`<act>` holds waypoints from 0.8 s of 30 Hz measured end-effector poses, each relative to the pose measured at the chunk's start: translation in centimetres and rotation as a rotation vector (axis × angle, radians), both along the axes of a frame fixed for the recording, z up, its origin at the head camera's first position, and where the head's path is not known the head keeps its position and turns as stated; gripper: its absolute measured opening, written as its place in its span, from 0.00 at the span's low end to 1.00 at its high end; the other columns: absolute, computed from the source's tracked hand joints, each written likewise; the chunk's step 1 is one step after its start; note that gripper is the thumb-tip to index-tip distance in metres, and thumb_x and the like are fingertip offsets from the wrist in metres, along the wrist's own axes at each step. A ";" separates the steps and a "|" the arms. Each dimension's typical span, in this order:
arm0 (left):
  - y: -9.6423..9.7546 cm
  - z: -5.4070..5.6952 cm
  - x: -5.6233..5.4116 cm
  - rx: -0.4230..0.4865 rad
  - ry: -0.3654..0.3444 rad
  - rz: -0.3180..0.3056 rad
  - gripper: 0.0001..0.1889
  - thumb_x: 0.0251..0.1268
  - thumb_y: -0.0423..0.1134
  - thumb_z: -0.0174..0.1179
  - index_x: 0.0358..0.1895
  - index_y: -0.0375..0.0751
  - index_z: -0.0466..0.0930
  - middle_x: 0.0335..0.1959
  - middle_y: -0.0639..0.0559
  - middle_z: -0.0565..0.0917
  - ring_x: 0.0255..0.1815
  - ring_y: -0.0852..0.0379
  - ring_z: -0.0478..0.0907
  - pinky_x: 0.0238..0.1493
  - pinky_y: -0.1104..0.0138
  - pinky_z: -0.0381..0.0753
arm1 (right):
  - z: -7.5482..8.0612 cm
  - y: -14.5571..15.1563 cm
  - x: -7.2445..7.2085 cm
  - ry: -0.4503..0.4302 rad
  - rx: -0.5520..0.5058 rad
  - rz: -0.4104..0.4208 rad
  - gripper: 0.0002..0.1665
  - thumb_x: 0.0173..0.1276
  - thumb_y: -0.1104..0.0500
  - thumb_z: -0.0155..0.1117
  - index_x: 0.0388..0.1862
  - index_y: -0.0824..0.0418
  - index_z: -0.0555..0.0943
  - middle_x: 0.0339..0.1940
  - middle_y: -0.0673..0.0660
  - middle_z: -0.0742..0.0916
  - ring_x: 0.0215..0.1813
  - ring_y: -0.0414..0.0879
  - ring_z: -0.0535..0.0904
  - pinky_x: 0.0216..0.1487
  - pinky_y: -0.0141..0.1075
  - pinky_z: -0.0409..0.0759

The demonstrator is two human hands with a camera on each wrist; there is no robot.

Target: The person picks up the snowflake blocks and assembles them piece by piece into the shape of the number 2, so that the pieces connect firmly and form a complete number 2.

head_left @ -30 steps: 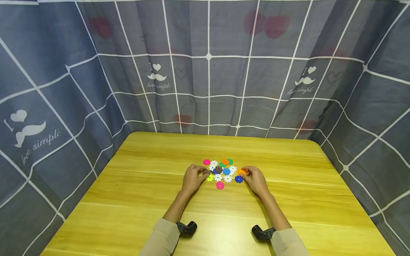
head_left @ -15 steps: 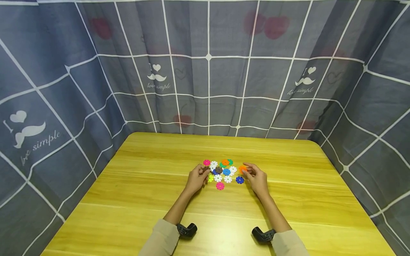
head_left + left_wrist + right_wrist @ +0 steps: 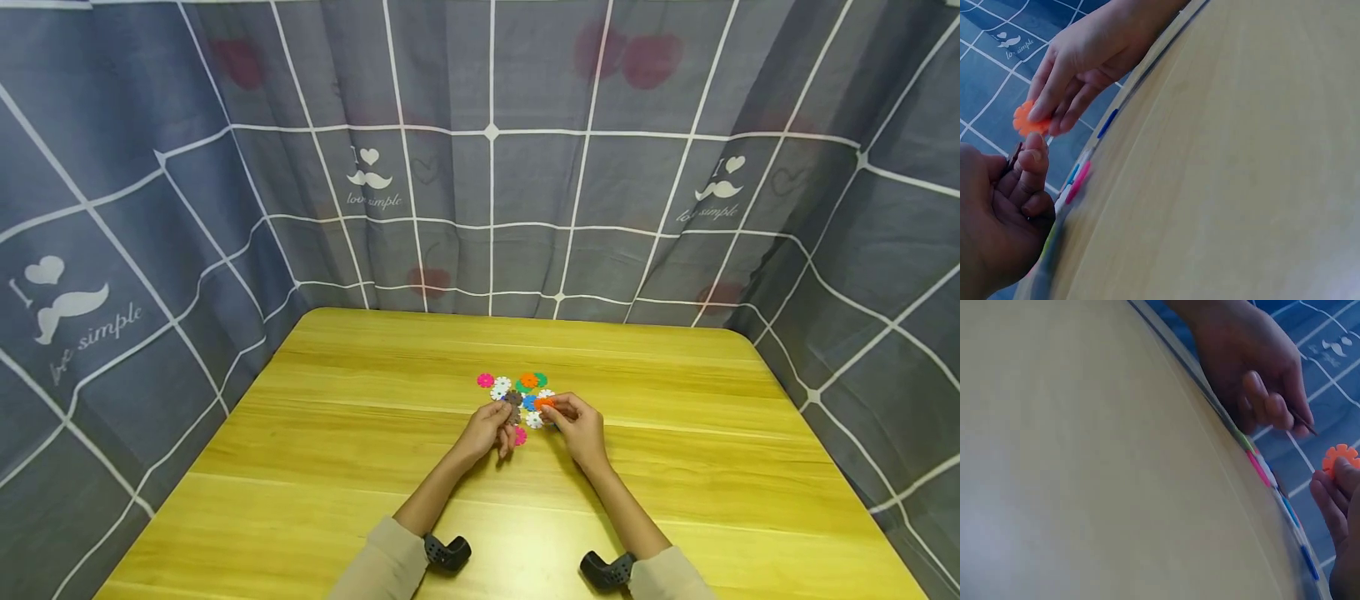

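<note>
Between thumb and fingers my left hand [image 3: 483, 435] pinches a brown notched plastic disc [image 3: 515, 415], held edge-on in the left wrist view. My right hand [image 3: 582, 429] pinches an orange notched disc [image 3: 1027, 119] by its rim. Both discs are raised over the table and stand a short gap apart, facing each other. Beneath and behind them lies a loose cluster of similar discs: a white disc [image 3: 502, 383], a light blue disc [image 3: 528, 402], a second brown disc [image 3: 513, 397] and several more. My hands cover part of the cluster.
The discs lie on a wood-grain table [image 3: 360, 383]. At the cluster's edges are a pink disc [image 3: 485, 380], a green disc [image 3: 542, 379] and another pink disc [image 3: 521, 436]. A grey checked curtain [image 3: 450, 183] surrounds the table's back and sides.
Both hands have lifted their discs and come inward, left hand moving right and right hand moving left, bringing the brown and orange discs close together. The left hand has turned.
</note>
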State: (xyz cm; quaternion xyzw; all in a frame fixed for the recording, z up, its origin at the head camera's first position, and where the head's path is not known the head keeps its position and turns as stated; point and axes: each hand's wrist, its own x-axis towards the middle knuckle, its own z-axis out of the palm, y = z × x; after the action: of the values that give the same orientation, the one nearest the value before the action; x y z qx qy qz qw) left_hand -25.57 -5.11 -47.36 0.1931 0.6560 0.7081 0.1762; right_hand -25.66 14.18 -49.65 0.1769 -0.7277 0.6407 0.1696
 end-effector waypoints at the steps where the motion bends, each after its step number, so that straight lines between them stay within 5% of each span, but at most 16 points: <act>1: 0.1 -0.1 0.1 0.001 -0.001 -0.006 0.19 0.76 0.33 0.31 0.41 0.12 0.60 0.16 0.37 0.73 0.10 0.57 0.67 0.15 0.70 0.70 | 0.0 -0.3 0.2 -0.009 -0.005 0.019 0.07 0.60 0.72 0.62 0.37 0.75 0.78 0.32 0.68 0.84 0.32 0.61 0.82 0.34 0.46 0.81; 6: 0.3 -0.2 0.3 0.001 -0.015 0.024 0.19 0.76 0.35 0.34 0.37 0.15 0.61 0.15 0.41 0.72 0.09 0.58 0.66 0.12 0.71 0.70 | 0.2 -1.3 0.8 -0.029 -0.002 0.090 0.06 0.60 0.72 0.61 0.36 0.74 0.78 0.33 0.69 0.84 0.33 0.61 0.82 0.35 0.46 0.81; 13: 0.2 -0.3 0.2 -0.030 -0.007 0.104 0.20 0.75 0.36 0.40 0.30 0.18 0.65 0.16 0.42 0.72 0.11 0.56 0.67 0.15 0.69 0.71 | 0.1 -1.7 1.1 0.001 0.041 0.089 0.05 0.59 0.74 0.62 0.35 0.74 0.79 0.31 0.68 0.84 0.33 0.62 0.81 0.35 0.46 0.81; 24: 0.5 -3.3 -1.2 -0.063 0.058 0.175 0.21 0.74 0.43 0.43 0.25 0.29 0.68 0.14 0.48 0.72 0.10 0.57 0.66 0.12 0.72 0.68 | 0.3 -1.8 1.4 0.090 0.108 0.094 0.04 0.57 0.74 0.63 0.33 0.74 0.79 0.29 0.68 0.84 0.32 0.61 0.82 0.34 0.39 0.82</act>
State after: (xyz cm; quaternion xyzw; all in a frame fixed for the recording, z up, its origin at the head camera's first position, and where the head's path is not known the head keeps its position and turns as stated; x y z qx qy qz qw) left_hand -26.81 -4.61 -50.66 0.1497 0.6970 0.6941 0.1005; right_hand -24.30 12.38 -49.40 0.2484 -0.7436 0.5993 0.1618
